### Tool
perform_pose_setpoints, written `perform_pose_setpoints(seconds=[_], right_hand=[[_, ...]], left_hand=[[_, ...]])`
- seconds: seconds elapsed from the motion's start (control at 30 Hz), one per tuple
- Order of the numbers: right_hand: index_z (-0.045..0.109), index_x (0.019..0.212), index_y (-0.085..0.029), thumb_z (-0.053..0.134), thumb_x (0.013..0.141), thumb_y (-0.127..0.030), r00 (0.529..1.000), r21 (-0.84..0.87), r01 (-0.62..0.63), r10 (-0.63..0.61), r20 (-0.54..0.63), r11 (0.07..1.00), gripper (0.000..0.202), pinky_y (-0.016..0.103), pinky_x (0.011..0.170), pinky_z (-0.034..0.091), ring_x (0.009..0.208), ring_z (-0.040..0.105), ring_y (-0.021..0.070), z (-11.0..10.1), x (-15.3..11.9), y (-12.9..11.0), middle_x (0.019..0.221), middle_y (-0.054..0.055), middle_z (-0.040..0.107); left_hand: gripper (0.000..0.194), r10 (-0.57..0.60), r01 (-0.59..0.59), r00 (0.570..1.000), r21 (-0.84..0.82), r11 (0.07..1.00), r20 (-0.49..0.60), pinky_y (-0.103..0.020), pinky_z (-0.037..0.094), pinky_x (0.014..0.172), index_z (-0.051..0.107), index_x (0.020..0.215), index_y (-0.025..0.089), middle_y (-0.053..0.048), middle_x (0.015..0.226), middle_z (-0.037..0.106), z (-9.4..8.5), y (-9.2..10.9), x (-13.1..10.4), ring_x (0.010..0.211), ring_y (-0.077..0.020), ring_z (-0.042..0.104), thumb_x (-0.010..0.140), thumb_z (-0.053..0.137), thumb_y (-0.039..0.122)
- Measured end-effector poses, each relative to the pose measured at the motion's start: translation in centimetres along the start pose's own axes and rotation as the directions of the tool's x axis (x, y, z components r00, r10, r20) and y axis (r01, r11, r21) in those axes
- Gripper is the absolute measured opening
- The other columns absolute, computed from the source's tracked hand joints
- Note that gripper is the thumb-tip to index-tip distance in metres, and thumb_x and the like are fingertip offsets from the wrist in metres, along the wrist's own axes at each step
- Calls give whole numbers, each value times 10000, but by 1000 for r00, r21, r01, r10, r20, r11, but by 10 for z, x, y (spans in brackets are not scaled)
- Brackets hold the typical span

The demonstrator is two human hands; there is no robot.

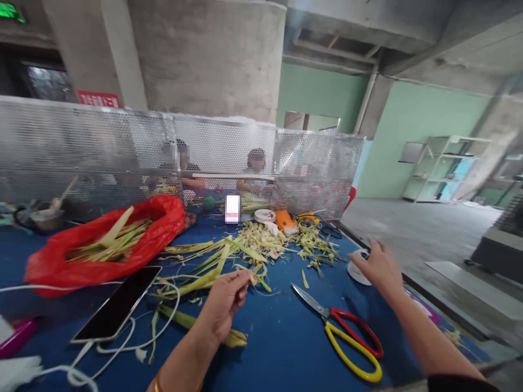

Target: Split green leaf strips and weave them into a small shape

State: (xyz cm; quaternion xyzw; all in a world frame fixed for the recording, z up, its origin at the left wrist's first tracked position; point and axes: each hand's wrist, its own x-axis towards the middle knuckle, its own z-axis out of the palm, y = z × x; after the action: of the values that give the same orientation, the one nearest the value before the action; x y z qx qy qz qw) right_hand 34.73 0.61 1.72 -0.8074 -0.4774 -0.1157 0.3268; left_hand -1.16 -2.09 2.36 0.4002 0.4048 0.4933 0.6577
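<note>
My left hand [229,302], closed in a pinch, holds a small pale-green strip of corn husk [253,279] above the blue table. A thin thread-like line curves just beside it. My right hand [379,269] has its fingers apart over a white roll [360,272] at the table's right edge; whether it touches the roll I cannot make out. Between the hands lie scissors [322,310] with one red and one yellow handle, blades pointing away. Longer husk leaves [200,283] spread behind and left of my left hand, and one [237,338] lies partly beneath it.
A red plastic bag [49,261] of husk strips stands left. A phone [122,305] with a white cable lies before it. Husk scraps [261,239], a white tape roll [265,216], an orange packet [286,222] and a lit phone [232,209] sit farther back. People sit behind a perforated metal screen [229,147].
</note>
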Motion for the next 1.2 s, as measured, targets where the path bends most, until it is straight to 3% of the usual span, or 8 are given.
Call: perform_pose_setpoints(seconds=[0.07, 0.17, 0.33, 0.77, 0.9, 1.0, 1.1, 1.2], right_hand=[[627, 1095, -168, 544, 816, -415, 964, 251, 214, -164, -208, 944, 381, 423, 879, 429, 1058, 576, 310, -10, -25, -36, 1159, 158, 625], [681, 862, -240, 551, 859, -418, 857, 575, 489, -486, -174, 656, 220, 389, 860, 449, 875, 637, 234, -20, -73, -102, 892, 56, 715], [661, 856, -251, 675, 801, -296, 759, 556, 620, -602, -247, 554, 73, 439, 1011, 314, 840, 648, 192, -9, -122, -176, 859, 5, 712], [651, 842, -224, 528, 879, -117, 645, 458, 748, -689, -331, 481, 167, 388, 1032, 295, 805, 663, 145, 23, -134, -178, 803, 2, 716], [633, 765, -218, 555, 873, -204, 791, 623, 550, -586, -175, 557, 134, 386, 994, 336, 766, 641, 150, 22, -124, -171, 777, -5, 696], [622, 757, -200, 581, 845, -342, 899, 802, 139, -413, 143, 580, 172, 358, 859, 421, 783, 612, 189, 21, -112, -164, 780, 20, 675], [603, 702, -183, 646, 782, -419, 785, 876, -247, -444, 432, 415, 252, 334, 850, 426, 915, 598, 217, 16, -105, -163, 887, 56, 681], [581, 657, -171, 691, 747, -432, 506, 834, -446, -677, 534, 325, 297, 323, 844, 425, 865, 599, 187, 11, -105, -165, 850, 52, 680]], left_hand=[[331, 82, -78, 995, 78, 994, -55, -176, 208, 431, 656, 630, 122, 67, 436, 387, 3, -3, 3, 424, -38, 275, 619, 745, 441], [353, 187, -167, 974, 156, 974, -127, -188, 198, 438, 675, 648, 127, 60, 418, 420, 9, -3, 8, 411, -45, 298, 612, 741, 472], [334, 184, -175, 974, 73, 982, -136, -200, 214, 438, 695, 667, 118, 35, 473, 486, 10, 0, 14, 427, -50, 315, 591, 764, 436], [271, -49, 19, 979, -153, 988, -198, -178, 304, 446, 682, 645, 113, 11, 564, 558, 5, -14, 15, 473, -55, 414, 551, 796, 341], [385, -125, 97, 977, -159, 982, -175, -212, 403, 498, 703, 698, 100, -77, 696, 682, 7, -10, 11, 521, -100, 531, 637, 722, 481], [409, -132, 117, 973, -88, 989, -190, -206, 392, 479, 674, 631, 111, -81, 643, 685, 8, -8, 9, 471, -91, 511, 670, 685, 518], [450, -91, 92, 993, 10, 996, -73, -203, 361, 435, 622, 525, 123, -58, 524, 635, 7, -4, 8, 407, -84, 470, 691, 656, 541], [498, -69, 63, 992, 61, 996, 109, -204, 340, 399, 602, 461, 122, -53, 471, 597, 2, 4, 8, 365, -82, 451, 715, 623, 550]])
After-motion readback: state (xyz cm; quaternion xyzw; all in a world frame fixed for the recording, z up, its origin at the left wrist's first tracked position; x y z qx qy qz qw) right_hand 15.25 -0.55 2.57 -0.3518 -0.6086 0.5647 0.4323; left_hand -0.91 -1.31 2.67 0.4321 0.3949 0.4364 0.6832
